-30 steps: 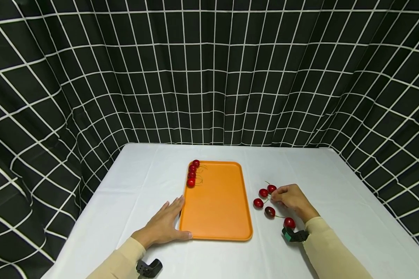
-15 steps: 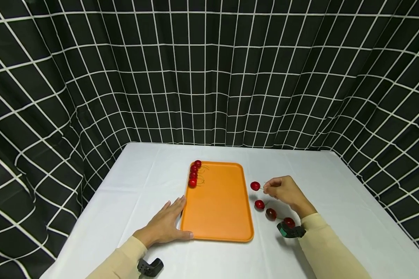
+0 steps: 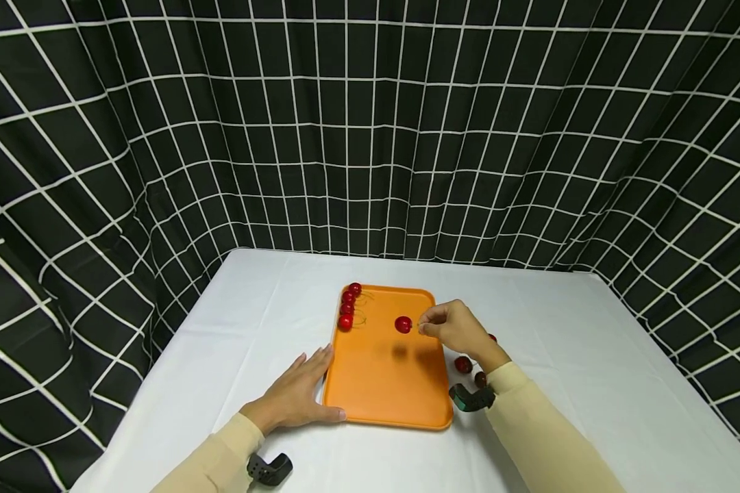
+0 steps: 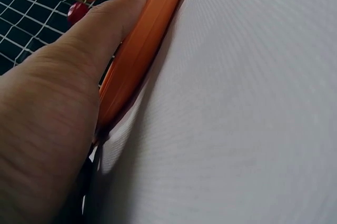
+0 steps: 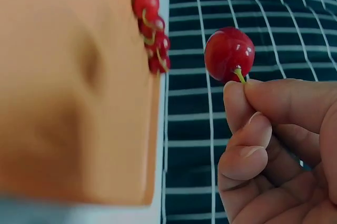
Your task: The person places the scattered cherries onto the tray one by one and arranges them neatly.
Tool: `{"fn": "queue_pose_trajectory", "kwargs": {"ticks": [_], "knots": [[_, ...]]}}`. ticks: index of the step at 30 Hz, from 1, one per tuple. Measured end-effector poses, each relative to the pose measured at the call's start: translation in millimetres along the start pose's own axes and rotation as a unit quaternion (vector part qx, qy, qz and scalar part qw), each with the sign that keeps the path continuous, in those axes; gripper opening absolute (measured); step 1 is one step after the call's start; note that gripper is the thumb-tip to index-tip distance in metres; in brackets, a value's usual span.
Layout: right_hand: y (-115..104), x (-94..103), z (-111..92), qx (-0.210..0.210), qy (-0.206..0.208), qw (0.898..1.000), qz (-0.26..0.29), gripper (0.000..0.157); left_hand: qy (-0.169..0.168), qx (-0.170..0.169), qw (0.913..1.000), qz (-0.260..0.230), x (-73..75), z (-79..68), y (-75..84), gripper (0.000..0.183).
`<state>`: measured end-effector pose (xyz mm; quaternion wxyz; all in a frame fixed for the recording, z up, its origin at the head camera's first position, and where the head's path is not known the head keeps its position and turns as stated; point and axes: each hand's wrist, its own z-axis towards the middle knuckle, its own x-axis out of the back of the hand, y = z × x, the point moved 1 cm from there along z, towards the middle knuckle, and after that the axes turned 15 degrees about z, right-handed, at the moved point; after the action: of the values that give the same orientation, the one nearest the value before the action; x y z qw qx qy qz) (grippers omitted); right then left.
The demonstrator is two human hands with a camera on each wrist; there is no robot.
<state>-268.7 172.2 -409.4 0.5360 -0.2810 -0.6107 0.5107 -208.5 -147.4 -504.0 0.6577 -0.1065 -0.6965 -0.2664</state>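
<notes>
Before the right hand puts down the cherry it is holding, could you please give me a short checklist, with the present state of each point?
1. Grip: the held cherry hangs by its stem, pinched in the right hand. Ok.
2. Over the tray: yes, raised, with its shadow below. Ok.
3. Tray steadied: the left hand touches its near left corner. Ok.
4. Room: bare tray lies at the near end of the row of four cherries. Ok.
5. Lined up with the row: no, it is to the right. Not ok.
6. Number of cherries on the table: partly hidden by the right arm. Cannot tell.
</notes>
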Motion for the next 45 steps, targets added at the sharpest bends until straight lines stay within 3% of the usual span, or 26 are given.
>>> {"fn": "queue_pose_trajectory", "kwargs": {"ticks": [11,21,30,45], "knots": [[-9,-55.5,33,0.053,-0.046,0.997,-0.033,0.006,-0.009,0.005,0.9999,0.000,-0.7,-1.0,-2.7,0.123],[-5,-89.1,52,0.047,-0.071,0.991,-0.107,0.007,-0.013,0.006,0.9999,0.002,4.1,0.9,-2.6,0.123],[5,-102.0,61,0.059,-0.076,0.986,-0.139,0.011,-0.015,0.010,0.9998,-0.001,2.4,0.9,-3.1,0.123],[10,-110.4,65,0.037,-0.059,0.987,-0.146,0.011,-0.012,0.006,0.9999,0.007,3.3,0.8,-1.7,0.123]]}}
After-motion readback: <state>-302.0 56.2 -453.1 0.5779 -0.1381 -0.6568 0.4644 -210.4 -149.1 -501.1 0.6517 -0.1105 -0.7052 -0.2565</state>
